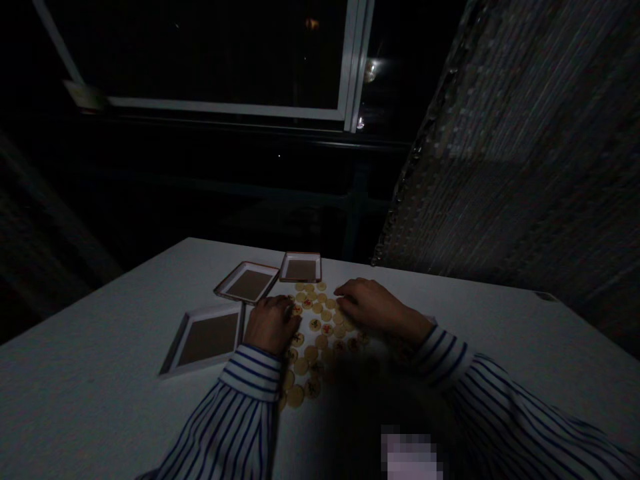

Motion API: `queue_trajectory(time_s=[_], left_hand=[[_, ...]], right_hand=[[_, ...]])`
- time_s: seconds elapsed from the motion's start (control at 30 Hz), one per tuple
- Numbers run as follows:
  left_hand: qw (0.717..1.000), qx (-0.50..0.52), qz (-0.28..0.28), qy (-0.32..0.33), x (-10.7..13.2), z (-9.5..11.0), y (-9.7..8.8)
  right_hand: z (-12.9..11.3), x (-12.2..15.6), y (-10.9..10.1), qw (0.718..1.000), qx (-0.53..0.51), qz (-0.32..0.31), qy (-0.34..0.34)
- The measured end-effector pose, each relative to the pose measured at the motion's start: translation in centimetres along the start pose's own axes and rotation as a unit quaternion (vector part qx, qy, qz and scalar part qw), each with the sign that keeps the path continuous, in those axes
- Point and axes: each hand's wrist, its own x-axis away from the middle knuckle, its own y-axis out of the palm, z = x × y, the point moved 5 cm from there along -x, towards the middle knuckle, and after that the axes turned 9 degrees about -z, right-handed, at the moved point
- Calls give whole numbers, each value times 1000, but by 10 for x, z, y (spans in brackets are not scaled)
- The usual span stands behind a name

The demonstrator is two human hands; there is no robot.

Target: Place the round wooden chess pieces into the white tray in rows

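Observation:
Many round wooden Chinese chess pieces [315, 325] lie spread on a white table [125, 327], some showing red or dark characters and others plain. My left hand [270, 325] is at the left edge of the spread, palm down, thumb apart from its bent fingers. Across from it, my right hand [373, 303] reaches over the right side, fingers extended and pointing left. I see no piece lifted in either hand. Whether fingertips touch pieces is hard to tell in the dim light. Dark shadow covers the nearest pieces.
Left of the pieces stands a shallow open box [173, 343]. Two more shallow trays lie farther back, a tilted tray [226, 293] and a squarer tray [301, 254]. A bead curtain [480, 153] hangs at right, behind the table. Beyond the far edge is a dark window [225, 107].

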Motion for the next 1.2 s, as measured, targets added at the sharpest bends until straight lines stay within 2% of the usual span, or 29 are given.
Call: queue_trajectory(time_s=[0.27,0.57,0.9,1.2], left_hand=[[999,-7,15,-52,-4,-3,13],[997,-5,19,-76,-3,3,10],[997,-11,28,-74,-3,6,10],[995,23,95,-25,-4,6,7]], right_hand=[[-20,-25,23,999,-42,-18,-20],[-26,-31,28,999,-36,-23,-6],[-22,-33,36,999,-48,-5,-6],[-20,-30,32,999,-44,-3,-24]])
